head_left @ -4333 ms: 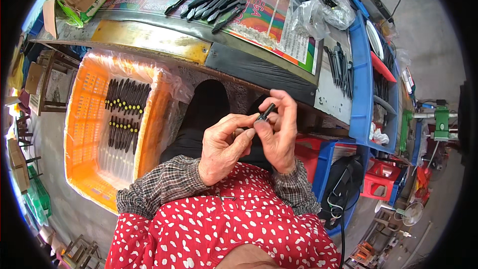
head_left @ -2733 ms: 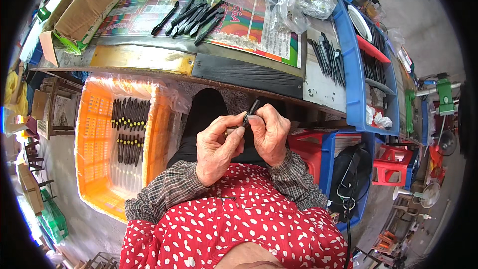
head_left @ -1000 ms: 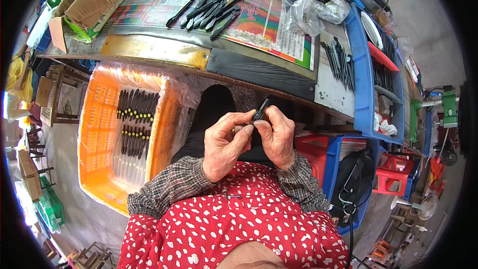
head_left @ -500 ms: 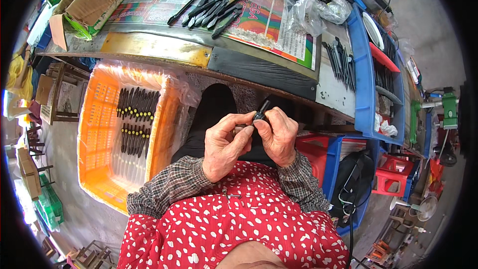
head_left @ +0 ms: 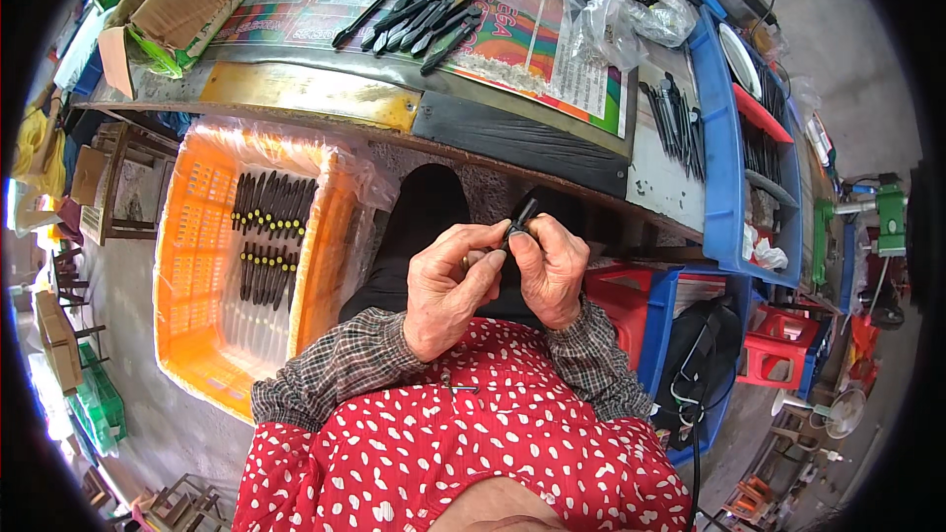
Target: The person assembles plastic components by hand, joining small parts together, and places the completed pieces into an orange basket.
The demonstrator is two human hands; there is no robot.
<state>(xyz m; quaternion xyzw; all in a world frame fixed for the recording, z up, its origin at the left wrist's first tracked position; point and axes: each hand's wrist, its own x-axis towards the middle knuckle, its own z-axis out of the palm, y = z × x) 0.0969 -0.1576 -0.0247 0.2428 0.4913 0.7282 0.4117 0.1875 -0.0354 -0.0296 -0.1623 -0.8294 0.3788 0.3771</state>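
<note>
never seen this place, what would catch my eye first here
First the two hands, left hand and right hand, pinching a small black part together at the picture's centre. Left of them stands a bright orange crate lined with clear plastic, rows of black pieces inside. More black pieces lie on the bench above.

The person wears a red top with white spots, brown-and-grey checked sleeves reaching both wrists, dark trousers, and both the left hand [head_left: 448,288] and right hand [head_left: 548,271] are bare.
</note>
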